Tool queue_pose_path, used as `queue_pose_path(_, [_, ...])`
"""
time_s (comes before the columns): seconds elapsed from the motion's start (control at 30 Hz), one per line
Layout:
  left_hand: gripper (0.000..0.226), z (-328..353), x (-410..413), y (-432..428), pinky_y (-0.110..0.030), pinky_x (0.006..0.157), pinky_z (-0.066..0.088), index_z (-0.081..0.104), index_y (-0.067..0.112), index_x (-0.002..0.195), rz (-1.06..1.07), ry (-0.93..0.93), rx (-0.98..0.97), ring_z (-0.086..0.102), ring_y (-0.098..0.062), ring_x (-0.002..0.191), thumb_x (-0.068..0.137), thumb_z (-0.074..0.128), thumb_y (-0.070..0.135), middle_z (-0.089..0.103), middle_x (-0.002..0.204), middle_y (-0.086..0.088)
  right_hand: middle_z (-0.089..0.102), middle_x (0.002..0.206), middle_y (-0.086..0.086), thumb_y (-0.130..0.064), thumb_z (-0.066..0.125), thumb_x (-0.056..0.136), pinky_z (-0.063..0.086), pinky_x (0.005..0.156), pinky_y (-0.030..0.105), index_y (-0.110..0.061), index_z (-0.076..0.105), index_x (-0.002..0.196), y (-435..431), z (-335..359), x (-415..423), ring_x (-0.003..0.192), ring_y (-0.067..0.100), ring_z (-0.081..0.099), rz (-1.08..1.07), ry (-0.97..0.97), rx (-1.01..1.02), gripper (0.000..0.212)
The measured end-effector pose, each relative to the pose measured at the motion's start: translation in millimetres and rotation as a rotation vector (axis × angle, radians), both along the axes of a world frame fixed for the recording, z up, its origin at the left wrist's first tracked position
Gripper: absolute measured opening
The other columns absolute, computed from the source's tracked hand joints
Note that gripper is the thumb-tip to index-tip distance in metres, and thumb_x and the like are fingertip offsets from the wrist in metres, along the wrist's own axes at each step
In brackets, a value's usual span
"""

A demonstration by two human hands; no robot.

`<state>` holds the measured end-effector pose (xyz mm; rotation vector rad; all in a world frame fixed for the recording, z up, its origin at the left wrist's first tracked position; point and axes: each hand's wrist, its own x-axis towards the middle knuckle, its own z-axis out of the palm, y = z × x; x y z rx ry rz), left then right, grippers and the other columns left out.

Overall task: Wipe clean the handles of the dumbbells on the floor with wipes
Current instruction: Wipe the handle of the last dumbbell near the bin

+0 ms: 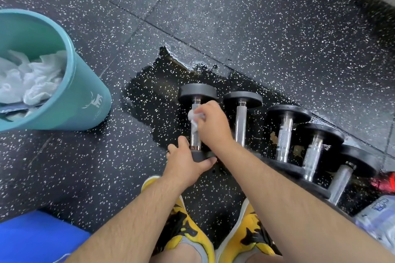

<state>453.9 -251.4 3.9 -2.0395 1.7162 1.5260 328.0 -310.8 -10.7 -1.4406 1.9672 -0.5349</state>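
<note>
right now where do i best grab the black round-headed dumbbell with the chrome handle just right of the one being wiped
Grip the chrome handle of that dumbbell mid-length, from straight above. It lies flat, its wide head caps the far end, and neighbours crowd each side, leaving only the top open.

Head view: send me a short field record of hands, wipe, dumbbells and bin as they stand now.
left hand: grips near end of leftmost dumbbell
right hand: holds white wipe against that dumbbell's handle
other dumbbells: four, in a row to the right, untouched
teal bin: left, holds crumpled wipes
floor: wet patch around the leftmost dumbbells
</note>
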Motion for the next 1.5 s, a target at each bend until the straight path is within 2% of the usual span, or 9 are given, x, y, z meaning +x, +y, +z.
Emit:
queue_pose_path(0.13, [0.075,-3.0,1.9,1.2,-0.043,0.088,0.056,0.030,0.030,0.104,0.007,-0.005,-0.007,0.049,-0.023,0.104,0.066,0.081,0.071,0.033,0.107,0.003,0.062,0.101,-0.006,-0.012,0.060,0.095,0.047,0.074,0.022,-0.020,0.066,0.099,4.0,-7.1,-3.4,0.089,0.010,0.059,-0.446,-0.319,0.082,0.011])
queue_pose_path(0.33, [0.076,-3.2,-0.1,1.0,-0.043,0.092,0.052,0.031,0.028,0.106,-0.006,-0.014,-0.031,0.048,-0.025,0.106,0.067,0.081,0.070,0.036,0.111,0.000,0.060,0.089,-0.015,-0.017,0.060,0.096,0.042,0.070,0.018,-0.022,0.062,0.099,-15.3,-6.2,-0.1,0.080,0.000,0.056,-0.602,-0.490,0.112,0.007])
queue_pose_path(0.57, [0.079,-6.1,2.1,0.8,-0.044,0.087,0.055,0.030,0.030,0.106,-0.005,-0.007,-0.028,0.050,-0.024,0.104,0.064,0.081,0.072,0.034,0.109,0.002,0.061,0.093,-0.015,-0.017,0.056,0.099,0.041,0.065,0.016,-0.027,0.060,0.098,19.3,-5.1,0.1,0.081,-0.001,0.055,-0.493,-0.462,0.221,0.010])
queue_pose_path(0.8, [0.075,-3.0,0.5,0.7,-0.042,0.086,0.054,0.029,0.029,0.107,-0.018,-0.020,-0.022,0.048,-0.024,0.105,0.069,0.080,0.070,0.035,0.111,0.001,0.066,0.099,-0.003,-0.016,0.055,0.097,0.049,0.074,0.028,-0.019,0.063,0.107,-19.6,-3.2,4.2,0.087,0.015,0.062,-0.628,-0.549,0.199,0.014])
queue_pose_path(1.1, [0.078,-5.3,0.7,0.3,-0.045,0.087,0.056,0.030,0.027,0.107,-0.017,-0.016,-0.029,0.050,-0.026,0.105,0.066,0.081,0.070,0.035,0.111,-0.002,0.059,0.102,-0.004,-0.014,0.052,0.097,0.039,0.062,0.021,-0.021,0.057,0.101,25.2,14.0,3.5,0.079,0.003,0.053,-0.420,-0.443,0.306,0.010])
queue_pose_path(1.23, [0.079,-5.7,-0.8,1.2,-0.045,0.089,0.055,0.030,0.027,0.107,-0.011,-0.013,-0.024,0.049,-0.027,0.107,0.065,0.081,0.071,0.035,0.112,-0.002,0.055,0.120,0.000,-0.006,0.055,0.087,0.041,0.063,0.021,-0.016,0.051,0.124,23.4,17.0,0.0,0.087,0.006,0.055,-0.409,-0.422,0.306,0.038])
queue_pose_path(1.33, [0.079,-3.6,-1.4,1.2,-0.045,0.090,0.054,0.030,0.027,0.108,-0.011,-0.026,-0.023,0.047,-0.027,0.107,0.066,0.080,0.072,0.036,0.113,-0.002,0.057,0.132,-0.007,0.001,0.059,0.083,0.051,0.089,0.030,-0.024,0.041,0.148,5.9,17.8,-2.1,0.106,0.012,0.059,-0.395,-0.547,0.309,0.072])
queue_pose_path(1.43, [0.078,-3.1,-0.3,1.0,-0.044,0.088,0.054,0.030,0.028,0.108,-0.011,-0.032,-0.016,0.047,-0.026,0.107,0.067,0.080,0.072,0.035,0.112,-0.002,0.065,0.104,-0.011,0.006,0.054,0.083,0.051,0.077,0.018,-0.029,0.057,0.131,5.0,20.1,-1.3,0.085,0.006,0.060,-0.358,-0.588,0.350,0.060])
queue_pose_path(1.5, [0.078,-3.4,-0.9,0.8,-0.044,0.088,0.054,0.030,0.028,0.107,-0.010,-0.028,-0.015,0.047,-0.026,0.106,0.067,0.080,0.072,0.035,0.111,-0.001,0.066,0.108,-0.006,0.003,0.050,0.084,0.050,0.078,0.022,-0.025,0.060,0.132,11.6,20.6,-2.0,0.089,0.009,0.061,-0.380,-0.557,0.359,0.056])
